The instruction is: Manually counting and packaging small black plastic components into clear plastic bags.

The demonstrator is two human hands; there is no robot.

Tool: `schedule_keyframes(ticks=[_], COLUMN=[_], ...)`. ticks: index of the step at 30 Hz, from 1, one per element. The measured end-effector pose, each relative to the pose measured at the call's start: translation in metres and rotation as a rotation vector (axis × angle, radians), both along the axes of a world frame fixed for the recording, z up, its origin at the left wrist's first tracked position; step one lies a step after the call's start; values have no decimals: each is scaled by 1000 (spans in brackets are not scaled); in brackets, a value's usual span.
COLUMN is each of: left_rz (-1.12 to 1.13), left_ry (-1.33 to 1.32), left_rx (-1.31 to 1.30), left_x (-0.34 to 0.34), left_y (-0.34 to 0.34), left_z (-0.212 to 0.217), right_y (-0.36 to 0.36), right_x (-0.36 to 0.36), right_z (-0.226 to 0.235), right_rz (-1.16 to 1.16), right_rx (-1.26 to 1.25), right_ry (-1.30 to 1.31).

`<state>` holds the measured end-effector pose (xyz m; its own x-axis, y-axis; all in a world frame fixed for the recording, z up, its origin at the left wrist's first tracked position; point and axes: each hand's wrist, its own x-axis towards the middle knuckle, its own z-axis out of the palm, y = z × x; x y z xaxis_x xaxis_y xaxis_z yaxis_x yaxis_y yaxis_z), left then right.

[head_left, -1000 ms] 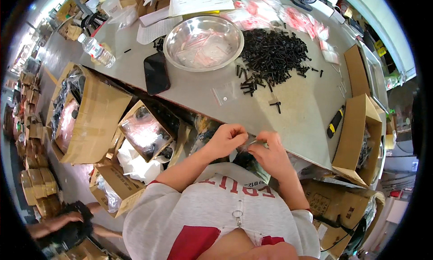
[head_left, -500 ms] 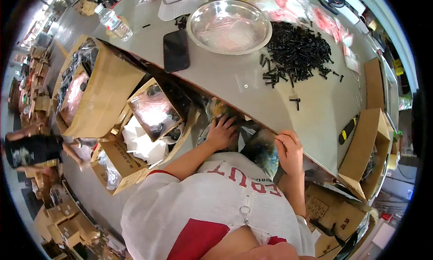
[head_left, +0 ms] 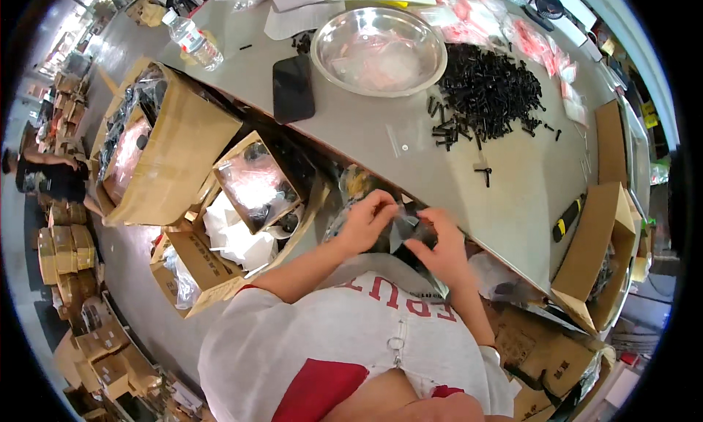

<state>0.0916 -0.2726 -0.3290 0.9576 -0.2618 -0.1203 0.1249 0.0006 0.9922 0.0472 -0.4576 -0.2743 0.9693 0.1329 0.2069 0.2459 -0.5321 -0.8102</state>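
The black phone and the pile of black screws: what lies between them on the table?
In the head view, the round metal bowl lies between the flat black phone and the black screw pile.

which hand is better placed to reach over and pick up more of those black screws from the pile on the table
Probably the right hand: the black screws lie ahead on its side. Both hands hold the small clear bag; the left hand could keep it.

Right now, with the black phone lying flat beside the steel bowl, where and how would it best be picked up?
Probably by its two long edges, pinched from above. The black phone lies flat on the grey table, its near short end pointing toward the person, with bare table along both long sides and the steel bowl standing apart.
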Motion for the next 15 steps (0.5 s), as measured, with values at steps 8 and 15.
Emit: schedule_keyframes(ticks=[8,15], left_rz=[-420,-375], left_ry=[-87,-33], left_rx=[78,-21], left_x=[13,4], left_y=[4,-10], left_z=[47,46], right_y=[-14,-12], right_x=[12,12], right_z=[12,15], right_rz=[-146,5], right_rx=[126,-67], right_ry=[33,-159])
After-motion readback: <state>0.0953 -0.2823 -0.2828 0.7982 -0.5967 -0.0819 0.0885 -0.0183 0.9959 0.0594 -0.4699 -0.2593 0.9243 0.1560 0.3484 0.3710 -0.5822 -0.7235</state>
